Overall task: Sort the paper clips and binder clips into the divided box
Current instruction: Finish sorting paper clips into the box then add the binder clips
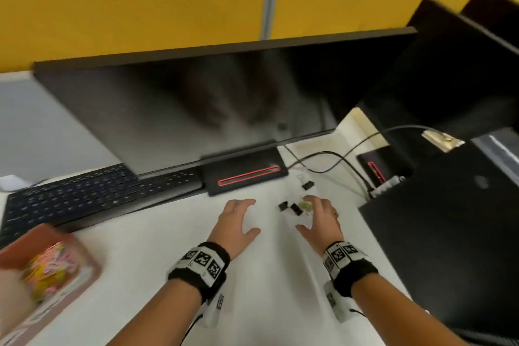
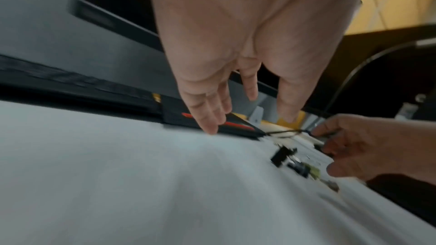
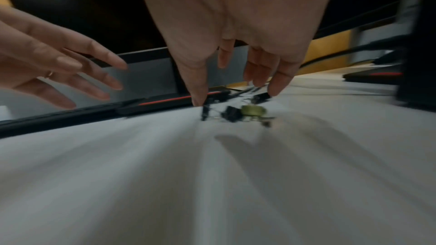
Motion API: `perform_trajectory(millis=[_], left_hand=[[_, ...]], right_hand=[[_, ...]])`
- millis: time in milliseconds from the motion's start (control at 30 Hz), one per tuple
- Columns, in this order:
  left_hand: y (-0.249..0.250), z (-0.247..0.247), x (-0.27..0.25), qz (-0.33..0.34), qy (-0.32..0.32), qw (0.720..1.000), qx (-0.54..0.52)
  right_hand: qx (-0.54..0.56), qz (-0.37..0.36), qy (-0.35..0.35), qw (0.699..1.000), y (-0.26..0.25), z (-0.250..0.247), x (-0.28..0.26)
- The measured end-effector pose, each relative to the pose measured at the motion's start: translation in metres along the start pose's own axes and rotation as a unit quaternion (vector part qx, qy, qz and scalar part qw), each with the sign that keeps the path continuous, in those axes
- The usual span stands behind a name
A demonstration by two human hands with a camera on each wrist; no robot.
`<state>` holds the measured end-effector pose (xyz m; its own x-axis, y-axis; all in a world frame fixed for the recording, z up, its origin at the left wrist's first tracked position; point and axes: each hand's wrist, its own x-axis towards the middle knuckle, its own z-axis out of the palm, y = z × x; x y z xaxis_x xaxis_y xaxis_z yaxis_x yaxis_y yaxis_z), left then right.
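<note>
Two black binder clips and a green clip lie together on the white desk. Another black binder clip lies farther back. My right hand hovers just over the green clip, fingers spread and empty. My left hand hovers to the left of the clips, fingers straight, holding nothing. At the left edge, blurred, stands the brown divided box with coloured paper clips in it.
A dark monitor on a black base with a red stripe stands behind the clips, and a black keyboard lies to the left. A black case and cables crowd the right side.
</note>
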<state>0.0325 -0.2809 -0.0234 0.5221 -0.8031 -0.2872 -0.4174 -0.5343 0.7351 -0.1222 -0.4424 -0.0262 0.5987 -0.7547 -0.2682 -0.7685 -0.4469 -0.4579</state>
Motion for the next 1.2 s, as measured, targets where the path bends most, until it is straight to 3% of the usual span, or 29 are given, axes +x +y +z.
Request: perform_trajectory(millis=[167, 300, 500, 867, 1067, 1200], left_hand=[[0.034, 0.056, 0.054, 0.004, -0.05, 0.997, 0.057], [0.043, 0.082, 0.079, 0.011, -0.041, 0.995, 0.086], [0.042, 0.1, 0.095, 0.014, 0.007, 0.997, 0.071], [0.008, 0.08, 0.082, 0.006, 0.064, 0.998, -0.026], [-0.002, 0.07, 0.072, -0.032, 0.088, 0.994, -0.053], [0.0, 0.062, 0.068, -0.047, 0.103, 0.991, -0.072]], right_hand=[[-0.015, -0.015, -0.108, 0.994, 0.038, -0.009, 0.037], [-0.018, -0.049, -0.143, 0.988, 0.045, -0.006, 0.057], [0.015, -0.08, -0.099, 0.992, 0.043, 0.001, 0.066], [0.102, -0.069, -0.131, 0.984, 0.044, 0.0, 0.065], [0.065, -0.096, -0.002, 0.993, 0.038, -0.017, 0.074], [0.061, -0.088, -0.008, 0.994, 0.027, -0.015, 0.096]])
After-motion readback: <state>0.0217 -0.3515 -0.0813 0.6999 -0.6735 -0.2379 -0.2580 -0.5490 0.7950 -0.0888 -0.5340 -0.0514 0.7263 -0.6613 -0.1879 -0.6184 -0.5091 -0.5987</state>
